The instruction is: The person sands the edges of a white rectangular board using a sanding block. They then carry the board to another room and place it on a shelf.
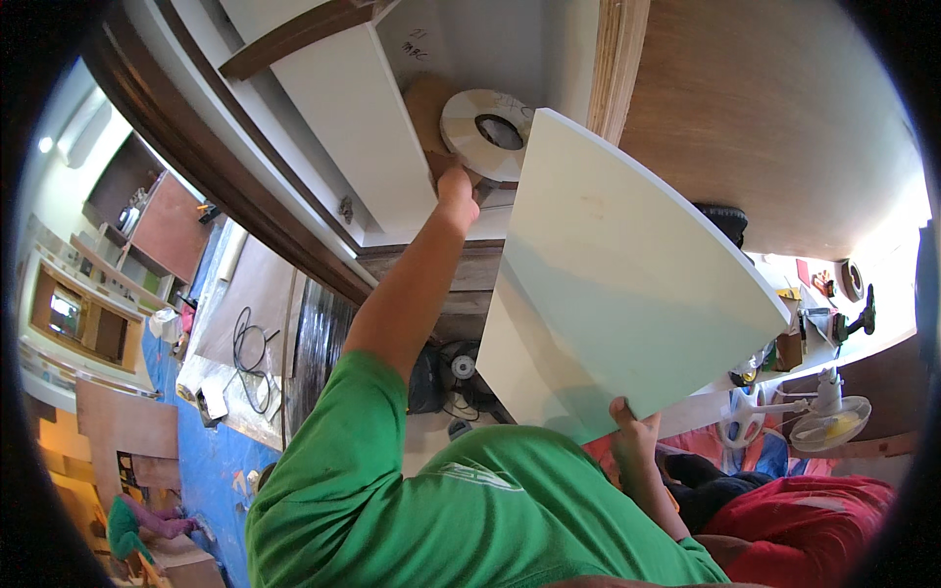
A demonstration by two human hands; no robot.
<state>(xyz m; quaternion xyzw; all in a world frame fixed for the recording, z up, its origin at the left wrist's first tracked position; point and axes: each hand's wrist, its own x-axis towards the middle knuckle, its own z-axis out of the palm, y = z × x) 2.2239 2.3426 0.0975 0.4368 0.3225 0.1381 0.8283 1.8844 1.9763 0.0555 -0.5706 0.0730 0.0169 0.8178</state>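
My left hand [458, 194] reaches into a white cabinet, with its fingers closed at the lower left edge of a wide, flat cream roll of edging tape [469, 134]; the fingertips are partly hidden. Brown sheet material [425, 108] shows behind the roll. A white panel [627, 265] with one curved edge stands tilted in front of me, overlapping the roll's right side. At the panel's lower edge my right hand [637, 433] grips it, thumb on the near face and the other fingers hidden behind.
A brown wood panel [755, 118] rises at the right. Tools crowd a bench there, near a white fan [831, 416]. A person in a red shirt [804, 529] is close at my right. Black cable [253, 361] lies on a covered surface at left; a power tool [463, 368] sits below.
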